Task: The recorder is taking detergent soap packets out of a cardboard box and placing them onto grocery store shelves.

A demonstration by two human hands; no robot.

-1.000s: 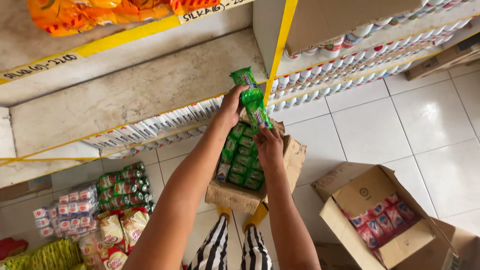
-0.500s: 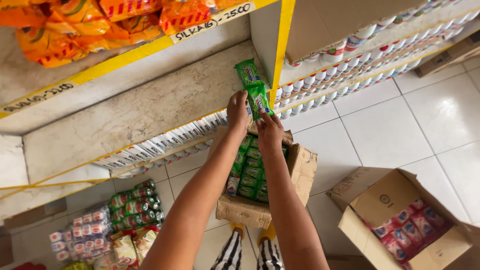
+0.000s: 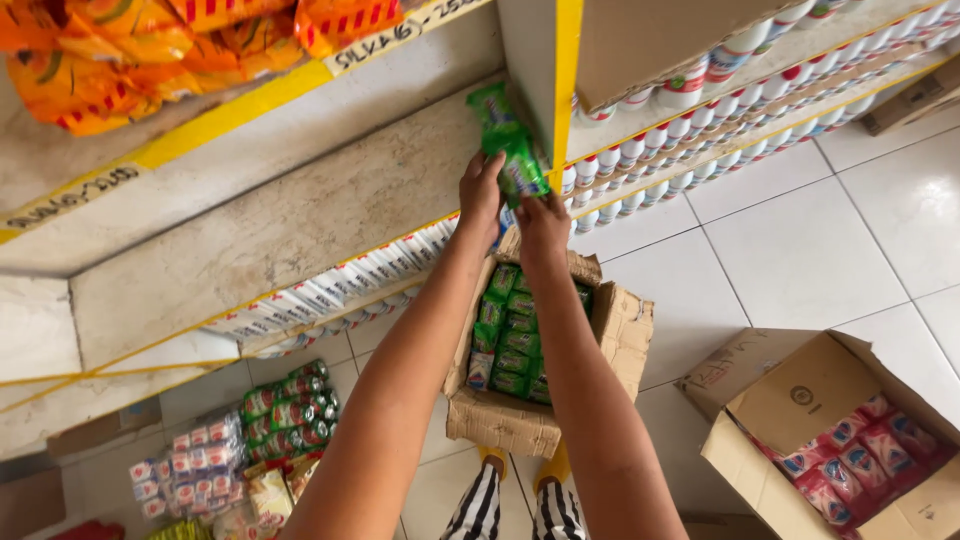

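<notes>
Near the top centre of the frame, your left hand (image 3: 480, 195) and right hand (image 3: 543, 222) are both closed on the glossy green plastic snack packets (image 3: 510, 150) at the pale stone shelf (image 3: 300, 215); light, soft and slippery, they likely hold best pinched at the lower ends.

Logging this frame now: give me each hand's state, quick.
Left hand: closed on the green packets, against the shelf.
Right hand: closed on the same green packets, from below.
</notes>
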